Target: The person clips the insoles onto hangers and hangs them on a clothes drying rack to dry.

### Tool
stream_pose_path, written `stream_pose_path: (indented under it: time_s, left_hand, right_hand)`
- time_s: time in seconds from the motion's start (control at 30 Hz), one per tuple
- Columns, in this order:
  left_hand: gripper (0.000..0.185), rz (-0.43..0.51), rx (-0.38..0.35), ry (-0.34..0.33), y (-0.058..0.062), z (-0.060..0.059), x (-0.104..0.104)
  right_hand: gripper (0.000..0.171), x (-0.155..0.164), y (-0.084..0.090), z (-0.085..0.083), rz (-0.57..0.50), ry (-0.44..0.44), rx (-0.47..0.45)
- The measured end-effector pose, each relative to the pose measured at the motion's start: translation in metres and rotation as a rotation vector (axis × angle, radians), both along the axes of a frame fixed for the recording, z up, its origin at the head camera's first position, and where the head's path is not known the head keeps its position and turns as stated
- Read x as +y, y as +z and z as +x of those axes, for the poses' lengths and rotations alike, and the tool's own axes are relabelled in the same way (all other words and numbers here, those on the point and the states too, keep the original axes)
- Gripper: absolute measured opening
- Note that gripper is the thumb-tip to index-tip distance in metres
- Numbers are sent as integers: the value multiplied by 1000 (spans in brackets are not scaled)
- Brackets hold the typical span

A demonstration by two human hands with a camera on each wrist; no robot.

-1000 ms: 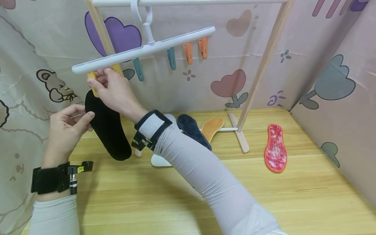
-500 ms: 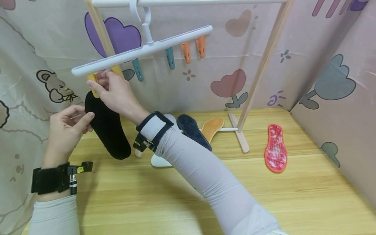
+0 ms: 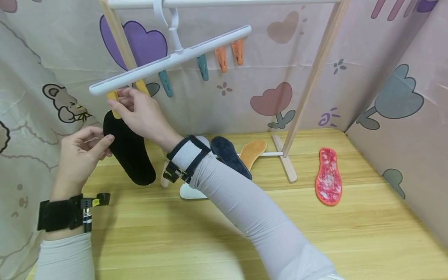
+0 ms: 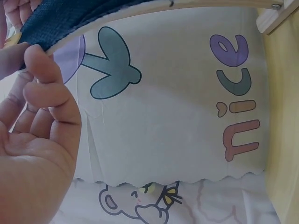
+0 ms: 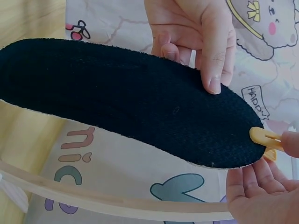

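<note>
A black insole [image 3: 129, 151] hangs at a slant below the left end of a white clip hanger [image 3: 147, 70]. My left hand [image 3: 80, 155] pinches its left edge between thumb and fingers. With my right hand [image 3: 145, 114] I grip a yellow clothespin [image 3: 113, 102] under the hanger's end. In the right wrist view, that clothespin's tip [image 5: 261, 136] overlaps the end of the insole [image 5: 117, 102], and the left thumb lies on the insole's face. The left wrist view has the insole's edge [image 4: 79, 21] at the left hand's [image 4: 42, 130] fingertips.
Another yellow clothespin [image 3: 141, 86], teal clothespins [image 3: 202, 67] and orange clothespins [image 3: 221, 59] hang along the hanger. A wooden rack [image 3: 315, 77] supports it. On the table [image 3: 157, 241] lie a navy insole [image 3: 229, 153], a tan insole [image 3: 252, 152], a white insole [image 3: 192, 191] and a red insole [image 3: 328, 177].
The hanger tilts slightly more, its left end lower and its right end higher. My right hand has shifted a little right and down with the clothespin; the insole's lower end has risen slightly.
</note>
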State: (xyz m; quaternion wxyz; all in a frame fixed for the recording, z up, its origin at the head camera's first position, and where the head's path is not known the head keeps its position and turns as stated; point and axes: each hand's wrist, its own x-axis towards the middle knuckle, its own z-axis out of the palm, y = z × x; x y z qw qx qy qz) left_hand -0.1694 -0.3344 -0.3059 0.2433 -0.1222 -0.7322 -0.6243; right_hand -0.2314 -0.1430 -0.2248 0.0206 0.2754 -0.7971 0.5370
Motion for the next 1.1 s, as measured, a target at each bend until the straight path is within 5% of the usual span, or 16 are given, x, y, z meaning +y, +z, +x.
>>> stream_pose_path:
  time_s: [0.5,1.1]
  left_hand:
    - [12,102,2,-40,0,1,2]
    - [17,69,-15,18,-2,0,0]
  right_hand:
    - [42,8,-10,1,54,41,52]
    - [44,22,-26,-6,118,28,58]
